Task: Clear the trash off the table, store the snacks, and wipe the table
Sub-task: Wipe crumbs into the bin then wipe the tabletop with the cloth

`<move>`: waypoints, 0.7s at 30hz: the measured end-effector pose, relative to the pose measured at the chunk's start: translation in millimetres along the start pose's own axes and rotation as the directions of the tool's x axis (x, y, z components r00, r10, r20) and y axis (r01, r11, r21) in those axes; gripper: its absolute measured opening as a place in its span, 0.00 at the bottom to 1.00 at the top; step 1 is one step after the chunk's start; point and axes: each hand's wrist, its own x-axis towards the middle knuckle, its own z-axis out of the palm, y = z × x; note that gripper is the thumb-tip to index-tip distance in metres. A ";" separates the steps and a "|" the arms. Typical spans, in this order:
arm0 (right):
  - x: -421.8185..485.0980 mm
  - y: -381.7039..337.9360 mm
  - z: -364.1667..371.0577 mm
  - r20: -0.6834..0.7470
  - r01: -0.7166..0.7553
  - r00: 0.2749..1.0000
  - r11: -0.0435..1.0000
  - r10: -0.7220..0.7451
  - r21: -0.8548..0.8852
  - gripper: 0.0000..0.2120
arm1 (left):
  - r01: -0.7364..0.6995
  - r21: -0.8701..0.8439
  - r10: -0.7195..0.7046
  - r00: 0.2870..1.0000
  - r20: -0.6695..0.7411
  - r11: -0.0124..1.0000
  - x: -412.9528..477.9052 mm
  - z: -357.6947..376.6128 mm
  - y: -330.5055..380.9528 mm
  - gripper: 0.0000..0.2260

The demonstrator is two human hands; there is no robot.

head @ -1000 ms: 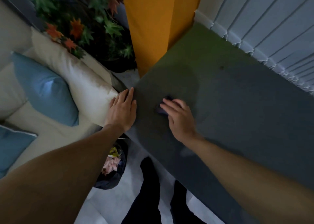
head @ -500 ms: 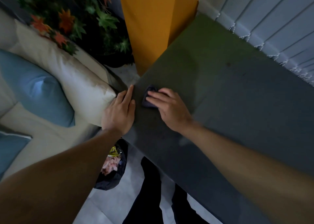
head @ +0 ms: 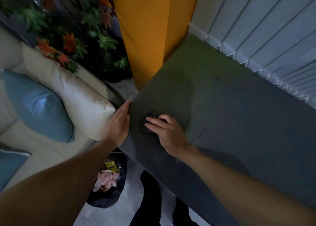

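Grey table (head: 239, 123) by sofa (head: 42, 150): L grip (head: 118, 124) flat, R grip (head: 168, 133) flat on cloth (head: 148, 115).

The table (head: 239, 123) top looks matt and finely speckled; the cushions (head: 39, 105) are soft woven cloth.

Dark cloth (head: 144, 125): small wad, flat on grey desk (head: 230, 123) near its corner. Black trash bag (head: 106, 198) open on floor, wrappers inside.

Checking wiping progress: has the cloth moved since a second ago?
Yes. The cloth under the right hand has slid left, closer to the table edge beside the cream cushion.
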 end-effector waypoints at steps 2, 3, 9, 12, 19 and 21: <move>3.7 0.9 -4.7 -0.047 -0.174 0.984 0.985 0.175 0.009 0.20 | -0.033 0.048 0.031 0.999 0.031 0.998 0.6 -2.5 0.2 0.25; 4.7 -5.2 -5.8 -0.054 -0.248 0.967 0.968 0.249 0.023 0.21 | -0.035 0.075 0.031 0.998 0.046 0.997 0.3 -3.9 1.9 0.25; -32.5 -39.5 5.9 0.059 0.026 0.998 1.000 -0.026 0.000 0.20 | -0.030 0.154 0.015 0.995 0.103 0.988 -5.0 -5.5 3.3 0.26; -32.7 -9.2 -6.7 0.041 0.098 0.995 0.993 -0.095 -0.072 0.20 | -0.022 0.166 0.000 0.992 0.129 0.986 -3.9 -7.4 5.9 0.26; -26.2 -40.3 -0.7 -0.134 -0.316 0.940 0.949 0.315 0.014 0.20 | -0.059 0.137 0.042 0.991 0.126 0.989 -3.2 -13.3 5.7 0.26; -35.9 -59.7 8.5 -0.030 -0.121 0.992 0.993 0.121 -0.001 0.19 | -0.065 0.120 0.049 0.989 0.137 0.991 -2.8 -13.3 0.6 0.26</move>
